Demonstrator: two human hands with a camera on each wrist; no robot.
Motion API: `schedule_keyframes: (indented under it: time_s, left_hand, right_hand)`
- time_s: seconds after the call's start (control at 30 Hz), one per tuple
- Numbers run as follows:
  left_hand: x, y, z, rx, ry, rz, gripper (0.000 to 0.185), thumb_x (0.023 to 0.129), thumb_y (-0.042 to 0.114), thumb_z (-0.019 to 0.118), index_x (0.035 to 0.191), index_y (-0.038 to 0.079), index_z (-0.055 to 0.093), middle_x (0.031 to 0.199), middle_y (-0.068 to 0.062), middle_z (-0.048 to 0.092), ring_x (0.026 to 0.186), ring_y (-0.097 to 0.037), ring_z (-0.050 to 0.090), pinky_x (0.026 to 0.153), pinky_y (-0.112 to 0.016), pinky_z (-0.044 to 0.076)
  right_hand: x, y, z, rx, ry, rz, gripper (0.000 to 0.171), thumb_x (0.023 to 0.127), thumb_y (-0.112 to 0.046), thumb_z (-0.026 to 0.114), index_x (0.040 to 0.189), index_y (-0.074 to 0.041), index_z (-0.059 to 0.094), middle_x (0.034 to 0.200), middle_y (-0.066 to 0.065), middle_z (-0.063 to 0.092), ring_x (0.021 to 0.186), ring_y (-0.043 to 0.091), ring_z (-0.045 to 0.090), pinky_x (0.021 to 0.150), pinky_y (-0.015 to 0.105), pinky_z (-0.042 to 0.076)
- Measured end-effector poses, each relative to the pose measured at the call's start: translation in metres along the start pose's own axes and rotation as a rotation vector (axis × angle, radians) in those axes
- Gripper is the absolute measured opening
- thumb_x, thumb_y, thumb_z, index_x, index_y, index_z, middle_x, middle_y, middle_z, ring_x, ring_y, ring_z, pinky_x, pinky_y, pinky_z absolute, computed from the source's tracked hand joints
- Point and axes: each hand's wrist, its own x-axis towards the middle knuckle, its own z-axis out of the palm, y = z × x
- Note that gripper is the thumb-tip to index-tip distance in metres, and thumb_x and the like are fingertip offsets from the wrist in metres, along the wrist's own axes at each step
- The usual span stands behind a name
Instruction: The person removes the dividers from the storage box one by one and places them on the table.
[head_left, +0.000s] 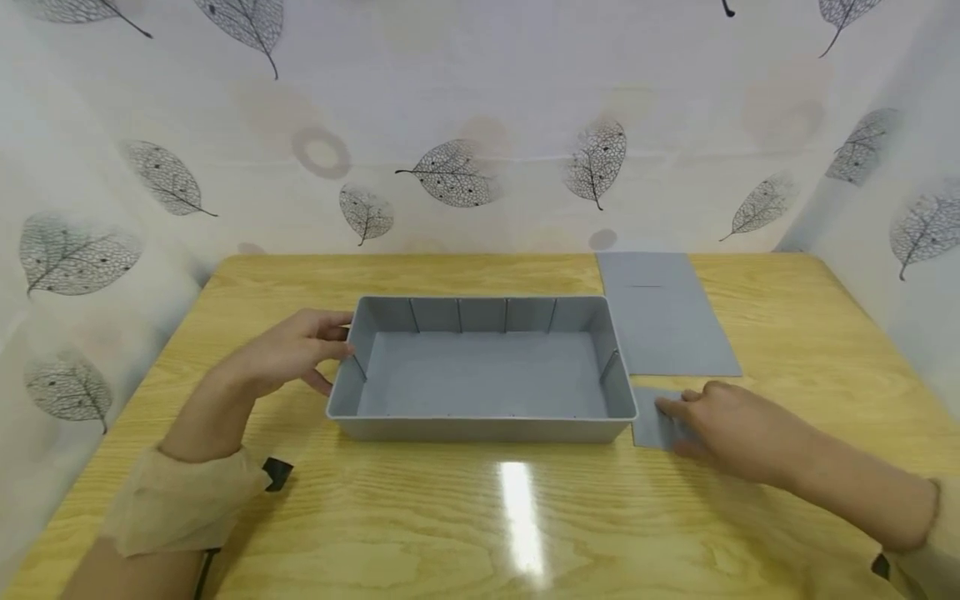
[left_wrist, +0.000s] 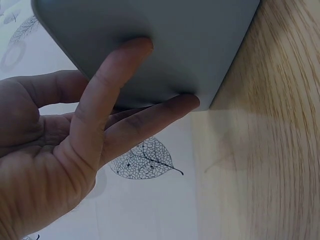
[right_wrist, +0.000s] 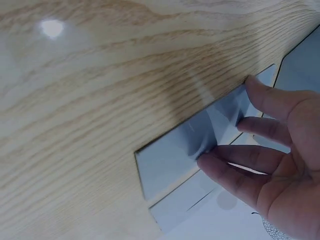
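A grey rectangular open-topped box (head_left: 480,429) stands on the table, its inner floor bare. My left hand (head_left: 288,354) is at the box's left end; in the left wrist view its extended fingers (left_wrist: 150,122) touch the outside of the end wall. Right of the box lies a small flat grey panel (head_left: 647,421). Over this panel is my right hand (head_left: 723,425). In the right wrist view the thumb meets the panel's near edge, while the fingertips (right_wrist: 210,160) touch its upper face; the panel lies flat.
Behind the small panel lies a larger grey panel (head_left: 667,325) with a thin slit, reaching the table's back edge. The wood-grain table (head_left: 390,517) is bounded by leaf-patterned cloth (head_left: 517,92) at the back and both sides.
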Motion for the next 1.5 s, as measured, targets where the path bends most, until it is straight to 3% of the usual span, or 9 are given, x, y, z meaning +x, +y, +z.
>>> schedule_keyframes:
  time_s: [0.13,0.33,0.77,1.03,1.27,1.5]
  left_hand:
    - [-0.002,-0.002,0.0,-0.01,-0.002,-0.004,0.058,0.104,0.006,0.042,0.157,-0.001,0.021,0.149,-0.032,0.042,0.124,-0.044,0.056,0.076,-0.048,0.062]
    - [0.001,-0.005,-0.003,-0.008,0.016,-0.004,0.057,0.104,0.007,0.043,0.157,-0.001,0.025,0.148,-0.029,0.045,0.121,-0.042,0.058,0.076,-0.049,0.062]
    - [0.021,-0.009,-0.004,0.013,0.016,-0.048,0.052,0.102,0.003,0.042,0.152,-0.006,0.031,0.145,-0.031,0.047,0.121,-0.043,0.057,0.076,-0.047,0.062]
    - [0.026,-0.015,-0.016,0.051,0.056,-0.053,0.053,0.099,0.002,0.043,0.149,-0.01,0.034,0.144,-0.033,0.047,0.121,-0.043,0.057,0.073,-0.046,0.062]
    - [0.026,-0.019,-0.031,0.082,0.084,-0.084,0.053,0.098,0.002,0.043,0.148,-0.012,0.034,0.143,-0.034,0.046,0.119,-0.042,0.058,0.073,-0.046,0.062]
    - [0.028,-0.019,-0.041,0.091,0.172,-0.105,0.058,0.101,0.005,0.045,0.15,-0.016,0.024,0.149,-0.036,0.037,0.128,-0.047,0.051,0.077,-0.043,0.062]
  right_hand:
    - [0.003,0.003,0.003,0.018,0.008,0.003,0.051,0.075,-0.022,0.087,0.118,-0.001,0.071,0.105,0.021,0.073,0.078,0.027,0.064,0.068,0.042,0.058]
    - [0.011,0.01,0.006,0.018,0.025,0.005,0.051,0.078,-0.015,0.084,0.124,-0.001,0.068,0.117,0.027,0.068,0.093,0.039,0.066,0.077,0.049,0.059]
    - [0.011,0.013,0.026,-0.028,0.058,0.019,0.048,0.084,-0.018,0.079,0.127,-0.001,0.067,0.116,0.031,0.067,0.095,0.04,0.066,0.077,0.05,0.06]
    - [0.011,0.015,0.03,-0.035,0.052,0.032,0.048,0.085,-0.018,0.079,0.129,-0.002,0.066,0.118,0.031,0.066,0.097,0.042,0.066,0.078,0.05,0.06]
    - [0.011,0.011,0.032,0.025,0.046,0.041,0.05,0.084,-0.016,0.08,0.129,0.0,0.065,0.118,0.032,0.065,0.099,0.044,0.065,0.079,0.052,0.059]
    - [0.014,0.014,0.028,0.117,0.043,0.071,0.048,0.083,-0.015,0.08,0.125,0.003,0.065,0.121,0.032,0.064,0.105,0.048,0.063,0.085,0.058,0.056]
